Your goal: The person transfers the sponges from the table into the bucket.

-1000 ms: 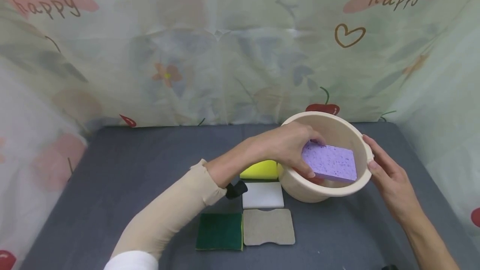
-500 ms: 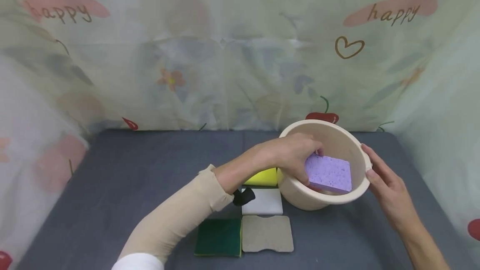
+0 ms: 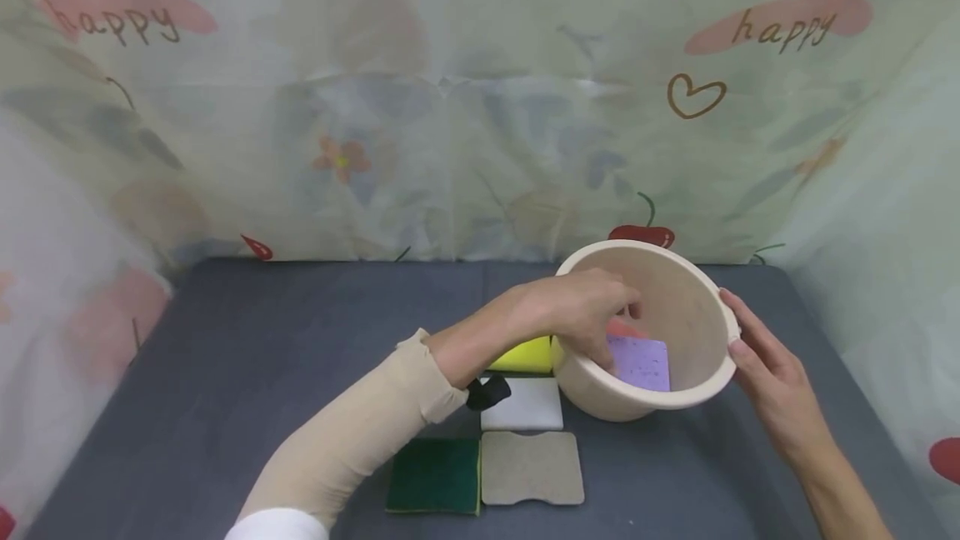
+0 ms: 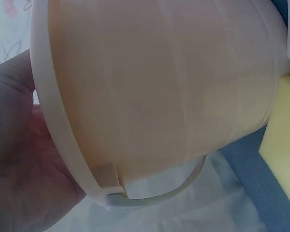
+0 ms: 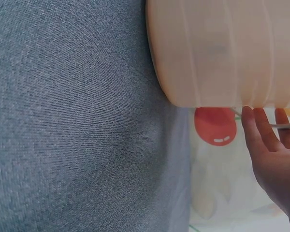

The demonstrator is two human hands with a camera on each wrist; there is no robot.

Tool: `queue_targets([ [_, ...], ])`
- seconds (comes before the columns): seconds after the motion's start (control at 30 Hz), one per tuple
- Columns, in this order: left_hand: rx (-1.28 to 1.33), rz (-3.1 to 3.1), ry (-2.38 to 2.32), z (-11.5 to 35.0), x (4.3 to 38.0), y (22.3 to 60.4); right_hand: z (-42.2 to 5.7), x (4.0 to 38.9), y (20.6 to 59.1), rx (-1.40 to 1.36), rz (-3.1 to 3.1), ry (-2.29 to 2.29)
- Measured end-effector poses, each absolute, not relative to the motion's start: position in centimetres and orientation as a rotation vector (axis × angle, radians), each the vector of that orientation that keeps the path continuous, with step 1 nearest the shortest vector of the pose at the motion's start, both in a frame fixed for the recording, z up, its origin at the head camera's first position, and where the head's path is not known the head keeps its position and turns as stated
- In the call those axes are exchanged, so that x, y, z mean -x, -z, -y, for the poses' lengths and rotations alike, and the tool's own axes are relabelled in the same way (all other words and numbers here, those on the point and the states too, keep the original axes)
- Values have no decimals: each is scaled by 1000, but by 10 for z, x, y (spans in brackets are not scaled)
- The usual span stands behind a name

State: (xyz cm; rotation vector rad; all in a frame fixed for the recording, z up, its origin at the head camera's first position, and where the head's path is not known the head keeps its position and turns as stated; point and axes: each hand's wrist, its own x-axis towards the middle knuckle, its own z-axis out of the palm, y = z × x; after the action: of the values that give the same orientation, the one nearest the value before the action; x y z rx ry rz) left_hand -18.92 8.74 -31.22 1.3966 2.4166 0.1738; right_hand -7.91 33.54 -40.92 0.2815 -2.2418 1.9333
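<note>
A cream bucket [image 3: 693,298] stands tilted at the right of the table. My left hand [image 3: 585,311] reaches over its left rim, thumb and fingers apart, with the fingertips partly hidden inside. Below that hand a purple sponge [image 3: 643,363] lies inside the bucket, apparently out of the fingers' hold. Something orange-red [image 3: 624,327] shows behind the sponge, mostly hidden. At the bucket's right rim my right hand [image 3: 776,373] holds on, thumb and fingers against the edge. In the right wrist view, fingers of the right hand [image 5: 275,150] touch the bucket's side [image 5: 222,53].
Left of the bucket lie a yellow sponge [image 3: 528,355], a white sponge [image 3: 522,403], a grey-beige sponge [image 3: 532,467] and a green scouring sponge [image 3: 435,476]. They sit close together on the dark table cloth [image 3: 315,340]. A patterned curtain [image 3: 450,165] stands behind.
The purple sponge has gone from between my left fingers down into the bucket. The left hand has stayed over the rim. My right hand keeps its hold on the bucket.
</note>
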Motion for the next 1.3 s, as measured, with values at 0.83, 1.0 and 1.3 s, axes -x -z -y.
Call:
queue_targets([
  [0.83,-1512,-2384,-1039,-19,183,303,-335,80,408,-239,2293,-1872],
  [1.0,-1512,-2420,-1081,-3,175,301,-333,79,406,-189,2366,-1816],
  [1.3,-1548,-2381,-1120,22,149,304,-335,79,406,-202,2329,-1861],
])
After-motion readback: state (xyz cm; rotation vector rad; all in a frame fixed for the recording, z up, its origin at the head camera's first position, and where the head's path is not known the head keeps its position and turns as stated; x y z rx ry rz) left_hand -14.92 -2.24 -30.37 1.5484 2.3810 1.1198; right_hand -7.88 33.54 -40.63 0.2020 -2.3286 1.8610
